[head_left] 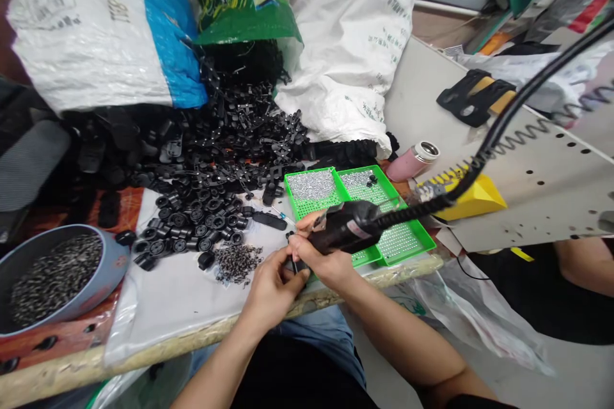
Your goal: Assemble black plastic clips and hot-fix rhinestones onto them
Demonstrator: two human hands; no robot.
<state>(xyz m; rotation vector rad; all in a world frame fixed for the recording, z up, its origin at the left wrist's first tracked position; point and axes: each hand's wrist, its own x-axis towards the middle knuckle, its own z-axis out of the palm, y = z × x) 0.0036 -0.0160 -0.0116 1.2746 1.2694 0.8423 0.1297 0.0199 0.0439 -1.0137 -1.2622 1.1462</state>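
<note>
My right hand [332, 266] is wrapped round a black electric screwdriver [352, 225], whose thick cable runs off to the upper right. At the front edge of the table, my left hand [269, 286] pinches a small black plastic part [298, 264], mostly hidden by the fingers. The screwdriver's tip end is beside that part; whether it touches cannot be seen. Left of my hands lies a heap of small dark screws [236, 262]. Behind it are many round black caps [204, 220] and a flat black strip [269, 220].
Green trays [349, 195] with silvery small parts stand beyond the screwdriver. A blue bowl [108, 268] of small metal pieces is at the left. Large white sacks [350, 32] and piled black parts [240, 121] fill the back. A pink flask [405, 165] stands right; another person's arm [582, 262] shows there.
</note>
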